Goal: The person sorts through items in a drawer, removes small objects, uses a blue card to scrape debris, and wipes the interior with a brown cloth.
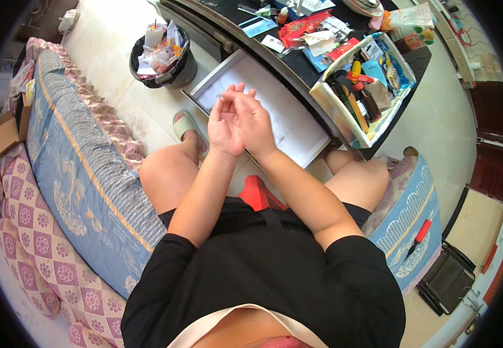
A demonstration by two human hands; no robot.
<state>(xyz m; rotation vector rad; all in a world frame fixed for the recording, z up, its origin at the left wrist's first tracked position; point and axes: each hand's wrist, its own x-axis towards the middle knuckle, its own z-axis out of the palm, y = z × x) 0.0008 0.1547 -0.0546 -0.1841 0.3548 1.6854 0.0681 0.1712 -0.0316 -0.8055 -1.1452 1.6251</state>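
Note:
My left hand [226, 132] is turned palm up, with part of its bare palm showing. Against it lies my right hand [255, 124], its back to the camera and its fingers crossing the left ones. Whether anything sits between the two palms is hidden. Both hands are held over a pulled-out white drawer [297, 124], whose pale bottom shows faint dark marks. The drawer belongs to a black-topped desk [216, 13]. On the desk corner, right of my hands, stands an open box [334, 106] packed with a brown bottle [368, 102] and other small items.
Red packets [305, 28] and cards [258, 27] clutter the desk. A black-lined waste bin [188, 65] full of rubbish stands on the floor. Blue patterned covers [81, 152] lie at my left. A red-handled tool [422, 232] rests on blue cloth at my right. An open cardboard box [5, 135] is far left.

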